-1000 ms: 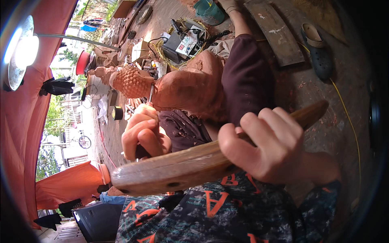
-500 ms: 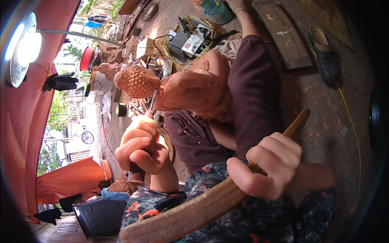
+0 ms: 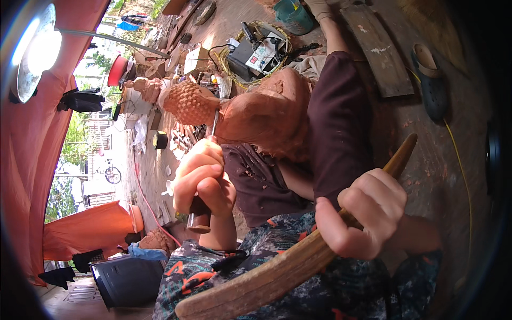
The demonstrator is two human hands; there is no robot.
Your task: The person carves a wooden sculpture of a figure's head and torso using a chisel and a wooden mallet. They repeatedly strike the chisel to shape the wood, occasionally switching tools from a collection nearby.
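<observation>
My left hand (image 3: pixel 198 172) is closed around the dark wooden handle of a chisel (image 3: pixel 199 214). The metal blade rises past my fist, its tip at the neck of a reddish-brown carved statue (image 3: pixel 256 118). Rows of bumpy curls cover the statue's head, and its body lies against my dark-trousered legs. Whether the tip bites into the surface is too small to tell. Gripped in my right hand (image 3: pixel 376 210) is a long curved wooden club (image 3: pixel 277 269), lying slantwise across my lap, thicker at the lower left and apart from the chisel.
Beyond the statue, several tools (image 3: pixel 184 137) lie scattered on the ground beside a black box with cables (image 3: pixel 258 56). A teal bucket (image 3: pixel 293 17), a plank (image 3: pixel 377 50) and a clog (image 3: pixel 431 88) lie toward the upper right. A lit lamp (image 3: pixel 40 56) hangs at the left.
The whole view has shifted slightly, so statue and hands appear farther right. The chisel's handle end shows more clearly; its tip stays at the neck. Both grips are unchanged.
</observation>
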